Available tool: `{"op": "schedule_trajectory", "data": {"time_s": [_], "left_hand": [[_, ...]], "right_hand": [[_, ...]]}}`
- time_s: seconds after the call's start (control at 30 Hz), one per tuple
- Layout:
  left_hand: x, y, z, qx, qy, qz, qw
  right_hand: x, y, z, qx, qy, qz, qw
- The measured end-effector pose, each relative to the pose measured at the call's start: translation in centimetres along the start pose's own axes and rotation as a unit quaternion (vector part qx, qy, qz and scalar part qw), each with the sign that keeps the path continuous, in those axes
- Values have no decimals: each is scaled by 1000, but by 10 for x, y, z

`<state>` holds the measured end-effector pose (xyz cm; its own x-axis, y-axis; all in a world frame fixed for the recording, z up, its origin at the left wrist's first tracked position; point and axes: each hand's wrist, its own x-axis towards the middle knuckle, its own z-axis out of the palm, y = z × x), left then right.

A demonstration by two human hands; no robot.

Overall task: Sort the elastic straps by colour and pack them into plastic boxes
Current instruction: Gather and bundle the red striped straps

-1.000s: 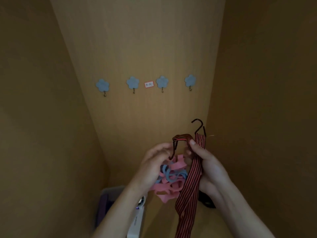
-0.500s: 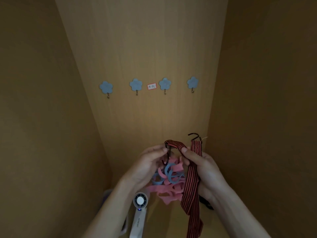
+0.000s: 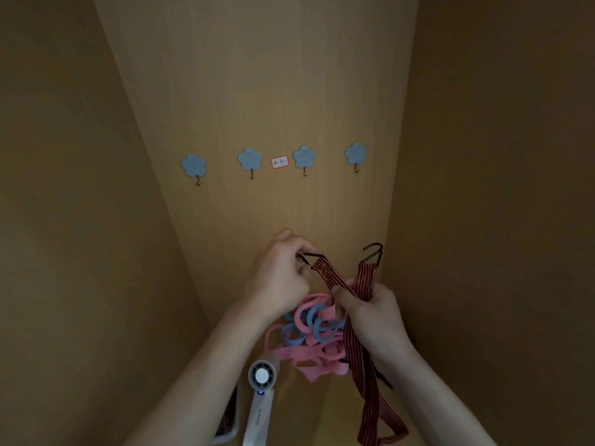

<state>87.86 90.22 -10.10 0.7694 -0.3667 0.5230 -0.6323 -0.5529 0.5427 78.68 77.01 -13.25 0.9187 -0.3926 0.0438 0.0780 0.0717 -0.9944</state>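
Wooden panel (image 3: 257, 91) behind. Striped strap (image 3: 331, 275) is gripped by right hand (image 3: 373, 313), its hook (image 3: 309, 255) pinched by left hand (image 3: 280, 278); hook should be kept clear of pink straps (image 3: 289, 353).

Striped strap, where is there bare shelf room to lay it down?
Bare wood shows between the fan and the hanging tail of the striped strap, in front of the pink and blue bands. Crowded: bands mid-shelf, fan and box left.
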Motion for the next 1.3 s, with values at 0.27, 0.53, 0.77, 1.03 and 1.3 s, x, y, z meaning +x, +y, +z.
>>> {"op": "schedule_trajectory", "data": {"time_s": [0.27,0.53,0.77,1.03,1.3], "left_hand": [[-21,6,25,-37,47,33,998],[-22,24,16,-269,-37,-39,962],[-26,29,11,-561,-44,-227,795],[-43,35,19,-356,-39,-121,926],[-35,34,21,-532,-123,-221,808]], "right_hand": [[5,9,-2,-8,10,-32,999],[10,-3,-6,52,-58,-79,994],[18,-3,-15,125,-66,-60,988],[13,6,-19,173,-66,-26,982],[5,18,-19,207,-83,38,974]]}}
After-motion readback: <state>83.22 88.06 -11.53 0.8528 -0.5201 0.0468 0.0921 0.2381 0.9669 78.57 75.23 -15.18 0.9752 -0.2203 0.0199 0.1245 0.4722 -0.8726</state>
